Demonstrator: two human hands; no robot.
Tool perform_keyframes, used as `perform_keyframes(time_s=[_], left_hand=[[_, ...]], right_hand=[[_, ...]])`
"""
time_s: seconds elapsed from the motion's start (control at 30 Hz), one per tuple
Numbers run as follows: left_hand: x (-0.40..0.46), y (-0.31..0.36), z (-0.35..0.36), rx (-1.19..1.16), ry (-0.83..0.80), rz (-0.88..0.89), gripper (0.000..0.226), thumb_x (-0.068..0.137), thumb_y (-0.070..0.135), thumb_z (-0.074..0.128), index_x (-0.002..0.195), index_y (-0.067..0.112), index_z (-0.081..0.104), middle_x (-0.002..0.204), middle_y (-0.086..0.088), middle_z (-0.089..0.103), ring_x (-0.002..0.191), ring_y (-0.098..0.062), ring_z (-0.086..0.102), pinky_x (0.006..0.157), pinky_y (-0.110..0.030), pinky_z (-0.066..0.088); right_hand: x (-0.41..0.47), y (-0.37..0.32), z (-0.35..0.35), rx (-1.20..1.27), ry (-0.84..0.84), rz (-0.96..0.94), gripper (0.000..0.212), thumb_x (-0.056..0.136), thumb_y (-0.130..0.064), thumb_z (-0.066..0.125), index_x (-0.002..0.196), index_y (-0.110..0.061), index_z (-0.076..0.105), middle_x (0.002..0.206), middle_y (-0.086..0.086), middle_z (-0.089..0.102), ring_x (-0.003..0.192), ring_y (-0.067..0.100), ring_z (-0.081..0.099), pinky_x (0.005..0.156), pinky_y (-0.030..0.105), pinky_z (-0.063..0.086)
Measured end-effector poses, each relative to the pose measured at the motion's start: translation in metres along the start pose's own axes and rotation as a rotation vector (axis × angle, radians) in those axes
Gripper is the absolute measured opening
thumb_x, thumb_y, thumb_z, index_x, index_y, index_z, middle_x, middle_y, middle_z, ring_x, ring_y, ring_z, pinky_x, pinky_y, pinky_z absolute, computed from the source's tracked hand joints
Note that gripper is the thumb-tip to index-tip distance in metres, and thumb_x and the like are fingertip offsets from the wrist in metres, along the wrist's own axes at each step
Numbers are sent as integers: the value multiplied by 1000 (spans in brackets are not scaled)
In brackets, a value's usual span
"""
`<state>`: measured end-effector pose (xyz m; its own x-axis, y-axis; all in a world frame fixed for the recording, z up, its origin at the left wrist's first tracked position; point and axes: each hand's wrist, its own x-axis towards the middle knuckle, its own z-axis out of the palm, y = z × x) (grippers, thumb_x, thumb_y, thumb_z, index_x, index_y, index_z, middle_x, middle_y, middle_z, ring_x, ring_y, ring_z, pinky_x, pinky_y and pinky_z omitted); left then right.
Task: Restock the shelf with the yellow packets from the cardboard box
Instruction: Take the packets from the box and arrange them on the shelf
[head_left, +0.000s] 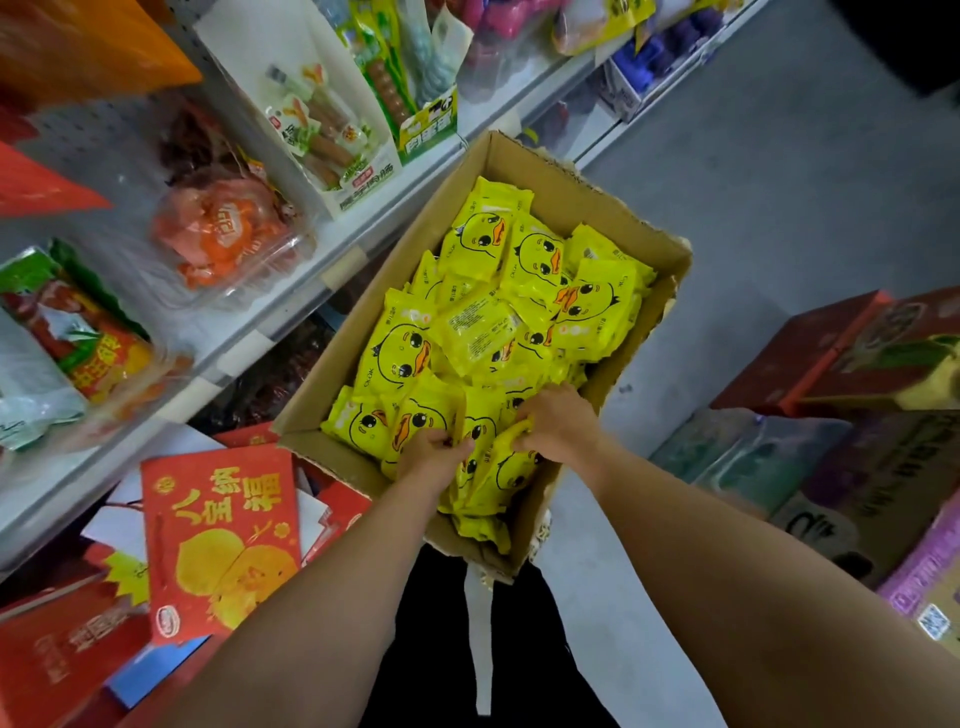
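Both hands are down in the box (524, 171), which sits on the floor beside the shelf (332, 260) at nine o'clock. The left hand (431, 452) is curled around a bunch of yellow packets (488, 317); the right hand (558, 423) pinches more at the near end.

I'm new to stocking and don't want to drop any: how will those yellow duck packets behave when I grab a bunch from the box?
The yellow packets look like glossy film, so probably slippery in a stack. They lie bent and jumbled in the cardboard box, suggesting soft, light pouches. Both the left hand and right hand gather them, likely wisely.
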<state>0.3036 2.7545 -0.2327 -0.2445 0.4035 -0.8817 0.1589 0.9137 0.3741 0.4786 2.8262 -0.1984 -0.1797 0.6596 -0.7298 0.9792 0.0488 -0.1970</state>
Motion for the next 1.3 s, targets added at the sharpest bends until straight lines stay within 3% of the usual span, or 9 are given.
perform_keyframes(time_s=[0.2, 0.37, 0.47, 0.53, 0.67, 0.83, 1.0, 1.1, 1.3], left_hand=[[2, -2, 2, 42, 5, 7, 34, 85, 27, 73, 116, 13, 69, 113, -8, 69, 105, -28, 62, 86, -32, 47], [-8, 18, -27, -96, 8, 35, 14, 94, 21, 61, 106, 16, 66, 103, -7, 64, 96, -25, 57, 80, -32, 43], [-9, 28, -49, -154, -36, 45, 9, 93, 28, 60, 102, 26, 63, 117, -6, 65, 106, -26, 60, 96, -47, 48], [-11, 38, -58, -165, -47, 64, 19, 93, 32, 59, 111, 28, 62, 125, -3, 62, 112, -27, 59, 100, -53, 46], [-34, 71, -61, -193, -36, 182, 50, 91, 45, 56, 135, 23, 49, 140, 4, 47, 127, -30, 48, 107, -55, 38], [-99, 135, -44, -301, 15, 220, 55, 101, 40, 46, 150, 18, 33, 155, -6, 33, 139, -33, 35, 112, -51, 29], [-122, 187, -12, -445, 16, 335, 71, 81, 67, 61, 136, 25, 52, 143, -1, 51, 127, -29, 51, 105, -56, 40], [-147, 229, 15, -526, 22, 399, 40, 77, 55, 74, 108, 30, 67, 118, 3, 68, 113, -24, 61, 103, -54, 44], [-203, 310, 47, -609, 28, 564, 38, 82, 21, 76, 118, 17, 64, 108, -3, 74, 101, -24, 69, 96, -50, 51]], right_hand=[[-4, 24, -22, 416, 21, 23, 20, 79, -34, 80, 88, -24, 65, 77, 4, 63, 73, 19, 61, 52, 23, 37], [-13, 48, -43, 881, 38, 109, 16, 78, -36, 82, 78, -25, 71, 74, -10, 71, 71, 6, 67, 73, 25, 57], [-25, 57, -50, 1219, 53, 204, 59, 59, -49, 92, 108, -25, 70, 108, 1, 75, 100, 21, 71, 89, 49, 58], [-36, 58, -62, 1385, 38, 227, 99, 44, -50, 96, 130, -18, 58, 114, 5, 73, 101, 23, 72, 92, 50, 56], [-52, 66, -92, 1566, 61, 174, 119, 40, -37, 99, 142, -6, 43, 114, 10, 73, 99, 25, 73, 90, 45, 58], [-65, 83, -148, 1616, 16, 34, 31, 87, -1, 67, 118, -1, 63, 98, 11, 76, 83, 21, 75, 66, 32, 61], [-46, 117, -212, 1479, -23, -46, 53, 74, -3, 79, 124, -2, 62, 112, 19, 72, 101, 36, 70, 86, 48, 58], [-32, 146, -258, 1437, -4, -27, 44, 76, -4, 77, 118, -3, 63, 98, 14, 76, 83, 29, 74, 66, 35, 60], [-33, 185, -345, 1614, -30, -211, 27, 91, -8, 57, 117, -8, 66, 97, 11, 76, 77, 24, 74, 65, 34, 61]])
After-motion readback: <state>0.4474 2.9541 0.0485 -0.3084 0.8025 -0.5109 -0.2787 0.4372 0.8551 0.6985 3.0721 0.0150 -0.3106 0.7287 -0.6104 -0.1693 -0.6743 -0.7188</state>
